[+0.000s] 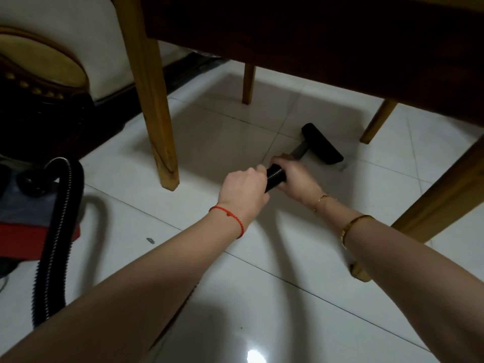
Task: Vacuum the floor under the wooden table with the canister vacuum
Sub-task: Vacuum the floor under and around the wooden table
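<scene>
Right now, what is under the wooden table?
Under the table: bare white tile floor and the black vacuum head, pushed by both hands. The tabletop hides the floor farther back.

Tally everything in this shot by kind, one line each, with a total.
Hands: 2, the left hand and the right hand, both gripping the hose
Hoses: 1
Floor nozzles: 1
Vacuum canisters: 1
Tables: 1
Wooden legs in view: 5
Bracelets: 3
Total: 14
</scene>
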`<state>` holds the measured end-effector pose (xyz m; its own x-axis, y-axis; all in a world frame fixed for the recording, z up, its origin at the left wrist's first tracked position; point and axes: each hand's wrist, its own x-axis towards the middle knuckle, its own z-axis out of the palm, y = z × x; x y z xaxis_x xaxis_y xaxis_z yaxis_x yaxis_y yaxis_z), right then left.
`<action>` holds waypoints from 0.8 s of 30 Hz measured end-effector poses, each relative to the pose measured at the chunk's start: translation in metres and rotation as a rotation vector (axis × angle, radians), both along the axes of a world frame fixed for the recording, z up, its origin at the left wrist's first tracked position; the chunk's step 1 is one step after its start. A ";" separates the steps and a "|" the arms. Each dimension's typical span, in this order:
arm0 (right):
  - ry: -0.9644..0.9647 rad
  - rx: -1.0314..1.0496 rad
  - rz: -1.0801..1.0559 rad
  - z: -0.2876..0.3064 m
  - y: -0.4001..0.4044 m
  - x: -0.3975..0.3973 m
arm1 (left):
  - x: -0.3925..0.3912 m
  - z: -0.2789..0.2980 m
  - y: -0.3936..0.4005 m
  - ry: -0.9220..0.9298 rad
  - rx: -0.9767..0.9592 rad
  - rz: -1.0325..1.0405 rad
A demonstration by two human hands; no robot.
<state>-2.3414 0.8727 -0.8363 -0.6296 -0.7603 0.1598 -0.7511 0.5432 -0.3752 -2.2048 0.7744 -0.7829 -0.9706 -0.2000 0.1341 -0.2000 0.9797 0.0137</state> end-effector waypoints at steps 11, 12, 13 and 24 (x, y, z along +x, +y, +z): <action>-0.017 -0.046 0.162 0.024 -0.076 0.116 | 0.117 0.016 -0.065 -0.025 0.009 0.119; -0.018 -0.050 0.173 0.027 -0.081 0.126 | 0.126 0.019 -0.070 -0.026 0.008 0.127; -0.016 -0.051 0.181 0.029 -0.086 0.135 | 0.135 0.021 -0.074 -0.027 0.008 0.135; 0.048 -0.055 0.168 0.030 -0.123 0.183 | 0.184 0.029 -0.108 -0.055 -0.017 0.175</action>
